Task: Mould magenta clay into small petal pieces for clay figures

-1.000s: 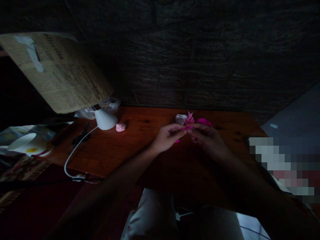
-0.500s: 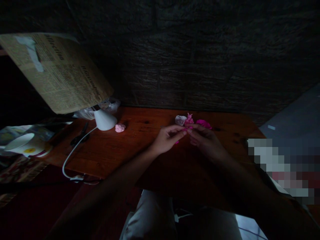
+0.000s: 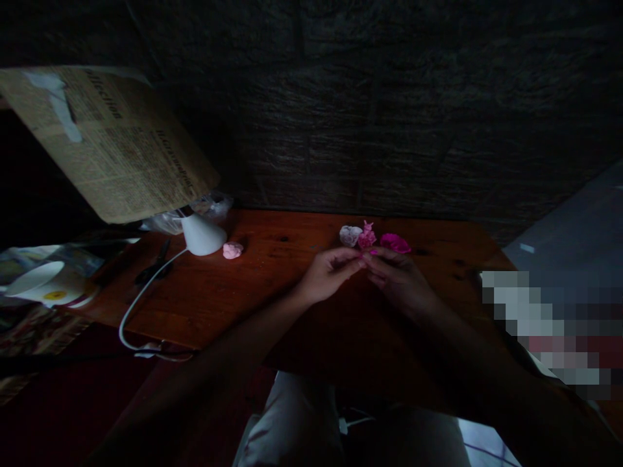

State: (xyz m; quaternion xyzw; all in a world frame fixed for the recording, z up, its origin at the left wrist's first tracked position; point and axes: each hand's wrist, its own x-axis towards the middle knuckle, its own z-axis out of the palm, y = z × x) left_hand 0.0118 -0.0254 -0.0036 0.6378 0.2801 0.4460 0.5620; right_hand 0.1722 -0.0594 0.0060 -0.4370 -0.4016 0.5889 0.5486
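Observation:
My left hand point(image 3: 331, 271) and my right hand point(image 3: 395, 274) meet fingertip to fingertip above the wooden table. Between their pinched fingers is a small piece of bright pink clay point(image 3: 373, 252), mostly hidden by the fingers. Just behind the hands stands a small pink figure point(image 3: 368, 233) with two ear-like points on top. A whitish lump point(image 3: 350, 235) lies to its left, and a flat magenta piece of clay point(image 3: 395, 243) lies to its right.
At the left of the table point(image 3: 277, 279) stands a lamp with a white base point(image 3: 203, 235) and newsprint shade point(image 3: 117, 143). Near it lie a pale pink lump point(image 3: 232, 250) and dark scissors point(image 3: 153, 267). A white cup point(image 3: 41, 282) is at far left; a stone wall rises behind.
Both hands stay together, with the fingertips shifted slightly. The pink bit below my left fingers is out of sight now, and a pink bit shows above the fingertips.

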